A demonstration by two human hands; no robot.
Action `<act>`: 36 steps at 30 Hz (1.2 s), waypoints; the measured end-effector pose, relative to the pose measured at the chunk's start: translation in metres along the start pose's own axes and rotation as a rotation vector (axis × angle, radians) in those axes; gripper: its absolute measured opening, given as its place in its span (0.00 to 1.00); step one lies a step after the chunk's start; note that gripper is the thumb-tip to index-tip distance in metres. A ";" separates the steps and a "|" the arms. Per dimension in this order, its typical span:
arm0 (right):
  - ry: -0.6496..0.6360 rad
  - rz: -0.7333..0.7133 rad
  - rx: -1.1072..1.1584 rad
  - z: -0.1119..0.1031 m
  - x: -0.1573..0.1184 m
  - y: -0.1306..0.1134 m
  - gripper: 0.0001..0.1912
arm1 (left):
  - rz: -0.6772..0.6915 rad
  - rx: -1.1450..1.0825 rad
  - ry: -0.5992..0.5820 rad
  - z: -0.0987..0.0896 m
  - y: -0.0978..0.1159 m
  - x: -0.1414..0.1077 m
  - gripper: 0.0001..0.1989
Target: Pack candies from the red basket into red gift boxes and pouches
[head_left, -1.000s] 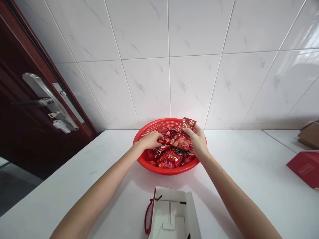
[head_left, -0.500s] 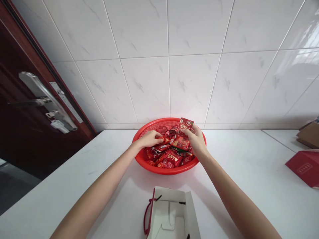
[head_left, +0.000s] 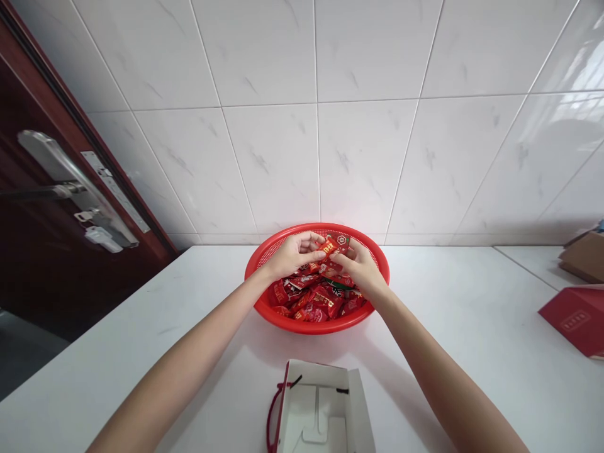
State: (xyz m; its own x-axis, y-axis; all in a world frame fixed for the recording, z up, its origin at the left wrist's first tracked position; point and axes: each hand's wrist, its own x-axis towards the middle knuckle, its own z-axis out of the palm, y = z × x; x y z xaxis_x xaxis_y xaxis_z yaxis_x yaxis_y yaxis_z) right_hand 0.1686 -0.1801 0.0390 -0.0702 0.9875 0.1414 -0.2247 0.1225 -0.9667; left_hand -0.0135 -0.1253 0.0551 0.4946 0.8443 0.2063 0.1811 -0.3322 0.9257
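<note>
A red plastic basket (head_left: pixel 317 327) with a perforated wall holds several red candy packets (head_left: pixel 325 302), heaped loosely. Over its left half, my left hand (head_left: pixel 295 255) pinches a small red wrapped candy (head_left: pixel 327 246) with gold lettering. My right hand (head_left: pixel 361 267) grips a dark red packet (head_left: pixel 343 240) with a flower print, above the basket's right half. The two held packets overlap at the middle, and my fingertips nearly meet there. In front of the basket stands an open box (head_left: pixel 315 409), white inside, with a dark red cord handle on its left.
The basket rests on a white tabletop (head_left: pixel 453 302) against a tiled wall (head_left: pixel 274 163). On the right lie a red box (head_left: pixel 578 321) and a brown cardboard piece (head_left: pixel 582 255). A dark red door (head_left: pixel 42 251) with a metal handle and hanging keys is at the left.
My left hand has risen from the heap with the small red candy and moved right. My right hand has brought its packet slightly left and lower, so both hands are closer together.
</note>
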 end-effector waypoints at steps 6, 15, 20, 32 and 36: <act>-0.014 -0.049 0.005 0.001 0.000 0.002 0.17 | -0.070 0.038 -0.037 0.002 0.000 -0.004 0.23; 0.116 -0.069 0.058 0.000 -0.001 -0.002 0.15 | -0.049 0.101 -0.009 -0.006 -0.002 -0.004 0.17; 0.196 0.057 0.244 -0.008 0.006 -0.003 0.09 | -0.217 0.547 0.130 -0.014 -0.018 0.000 0.08; 0.172 0.243 0.415 -0.014 0.010 -0.006 0.07 | -0.288 0.905 -0.377 -0.044 0.001 -0.027 0.23; 0.166 0.229 0.399 -0.014 0.010 -0.004 0.10 | -0.363 0.993 -0.333 -0.048 0.000 -0.031 0.22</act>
State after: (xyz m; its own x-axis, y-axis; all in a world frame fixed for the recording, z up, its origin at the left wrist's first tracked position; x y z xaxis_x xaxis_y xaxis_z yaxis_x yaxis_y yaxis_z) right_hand 0.1829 -0.1690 0.0417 -0.0128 0.9910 -0.1330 -0.5792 -0.1158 -0.8069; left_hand -0.0695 -0.1317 0.0640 0.4508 0.8541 -0.2592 0.8889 -0.4033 0.2171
